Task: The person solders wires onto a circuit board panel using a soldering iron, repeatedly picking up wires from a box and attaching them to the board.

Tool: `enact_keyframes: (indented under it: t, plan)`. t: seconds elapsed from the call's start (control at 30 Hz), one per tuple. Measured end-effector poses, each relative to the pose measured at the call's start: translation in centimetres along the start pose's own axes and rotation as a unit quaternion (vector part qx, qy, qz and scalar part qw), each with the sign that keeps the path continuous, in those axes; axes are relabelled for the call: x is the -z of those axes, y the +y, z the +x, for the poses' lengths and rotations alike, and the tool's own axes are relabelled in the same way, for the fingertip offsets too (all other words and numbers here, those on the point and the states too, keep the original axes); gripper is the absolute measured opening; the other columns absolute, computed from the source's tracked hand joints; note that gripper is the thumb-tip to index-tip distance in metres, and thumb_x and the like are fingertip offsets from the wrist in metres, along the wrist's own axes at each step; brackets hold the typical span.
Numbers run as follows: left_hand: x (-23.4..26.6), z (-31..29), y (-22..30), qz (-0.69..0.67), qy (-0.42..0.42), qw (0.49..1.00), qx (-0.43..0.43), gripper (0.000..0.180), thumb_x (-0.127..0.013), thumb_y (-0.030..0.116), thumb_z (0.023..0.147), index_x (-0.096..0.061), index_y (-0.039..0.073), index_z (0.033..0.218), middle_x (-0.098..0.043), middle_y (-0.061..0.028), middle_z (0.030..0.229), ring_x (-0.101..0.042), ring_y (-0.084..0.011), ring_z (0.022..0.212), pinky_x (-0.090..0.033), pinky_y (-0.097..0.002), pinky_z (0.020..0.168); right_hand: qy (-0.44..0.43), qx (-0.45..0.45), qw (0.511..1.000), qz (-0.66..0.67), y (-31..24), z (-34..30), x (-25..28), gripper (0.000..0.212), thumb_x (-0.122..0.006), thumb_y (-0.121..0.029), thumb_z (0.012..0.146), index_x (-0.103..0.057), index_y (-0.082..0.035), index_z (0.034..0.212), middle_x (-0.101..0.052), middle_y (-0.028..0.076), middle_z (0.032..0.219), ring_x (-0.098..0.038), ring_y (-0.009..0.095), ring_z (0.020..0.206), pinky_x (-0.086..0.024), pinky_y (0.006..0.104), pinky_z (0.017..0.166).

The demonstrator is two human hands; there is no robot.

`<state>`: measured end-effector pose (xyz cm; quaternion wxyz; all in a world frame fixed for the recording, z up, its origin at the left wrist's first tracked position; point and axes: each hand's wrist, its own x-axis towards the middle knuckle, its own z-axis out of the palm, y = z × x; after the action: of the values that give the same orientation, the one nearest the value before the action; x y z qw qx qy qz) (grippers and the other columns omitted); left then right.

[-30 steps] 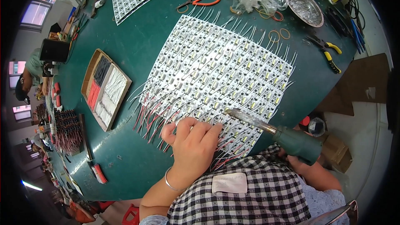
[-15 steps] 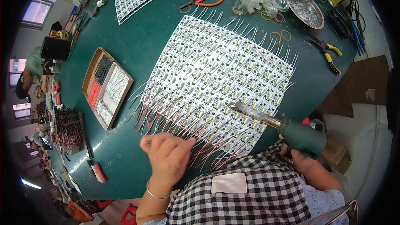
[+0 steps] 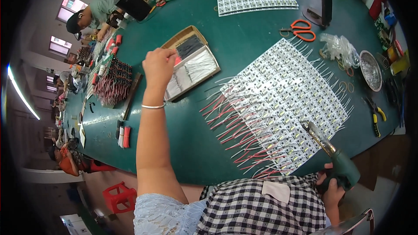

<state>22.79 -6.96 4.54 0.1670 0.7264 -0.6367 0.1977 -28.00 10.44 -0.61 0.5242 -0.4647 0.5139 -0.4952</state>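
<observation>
Over the shallow cardboard box [image 3: 191,61] at the far left of the table [image 3: 191,156], hung with the left hand [image 3: 159,65], arm stretched well forward. Had lain only a second earlier flat on the near edge of the white sheet of small modules [image 3: 283,91], pressing down on its red and white wire tails [image 3: 235,124]; half a second earlier, already lifted and drawn off to the left of those wires. Now stood well apart from the sheet, fingers bunched together and curled downward just above the box's near corner. Showed a small speck of red beside the fingertips; could not tell whether pinched between them or merely lying in the box behind.

Kept the right hand [image 3: 333,189] wrapped tight around the grip of the green pistol-shaped tool [image 3: 335,159] throughout, low at the near right edge of the table. Pointed its metal nozzle up and to the left, tip resting at the sheet's near right corner, much as before.

Left the sheet itself in the middle of the table, unmoved, wires fanned toward the body. Judged the wire work at the near edge paused, with the free hand gone to the box and the tool held idle.
</observation>
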Motion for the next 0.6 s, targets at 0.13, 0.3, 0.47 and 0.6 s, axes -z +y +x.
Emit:
enact_keyframes:
  t: [0.13,0.3,0.47,0.6]
  plan:
    - [-2.0,0.5,3.3,-0.074,-0.099,0.992,0.006,0.01,-0.065,0.018,0.073,-0.072,0.013,0.078,-0.065,-0.0084,0.081,-0.059,-0.0291,0.081,-0.047,-0.0405,0.072,0.007,-0.007,0.999,-0.03,-0.8,-0.2,-0.4,0.047,-0.052,-0.031,0.091,-0.043,0.007,0.117,-0.057,0.014,0.097,-0.054,0.014,0.06,-0.048,0.0308,0.067]
    - [-5.6,0.1,5.2,-0.108,-0.144,0.981,-0.068,0.011,-0.068,0.016,0.069,-0.071,0.008,0.076,-0.063,-0.0124,0.08,-0.056,-0.0304,0.082,-0.044,-0.0389,0.077,-0.044,-0.018,0.999,-0.011,0.2,-0.5,1.1,0.047,-0.056,-0.024,0.088,-0.043,0.004,0.124,-0.057,0.019,0.113,-0.058,0.019,0.065,-0.05,0.0279,0.057]
    - [-5.2,-0.3,3.7,-0.155,-0.114,0.981,-0.036,0.008,-0.068,0.009,0.069,-0.065,0.003,0.074,-0.062,-0.0119,0.079,-0.058,-0.0284,0.079,-0.044,-0.037,0.073,-0.054,0.0,0.999,0.005,-0.8,0.9,0.3,0.042,-0.055,-0.014,0.088,-0.043,0.003,0.124,-0.057,0.018,0.111,-0.06,0.018,0.07,-0.051,0.0302,0.063]
    - [-6.1,-0.4,3.2,-0.241,-0.152,0.957,0.054,0.009,-0.067,0.006,0.073,-0.062,0.001,0.078,-0.061,-0.009,0.076,-0.058,-0.0206,0.075,-0.044,-0.0309,0.07,-0.059,0.005,0.998,0.027,-0.8,0.8,0.3,0.042,-0.056,-0.012,0.087,-0.044,0.005,0.123,-0.059,0.012,0.094,-0.059,0.016,0.07,-0.05,0.0288,0.065]
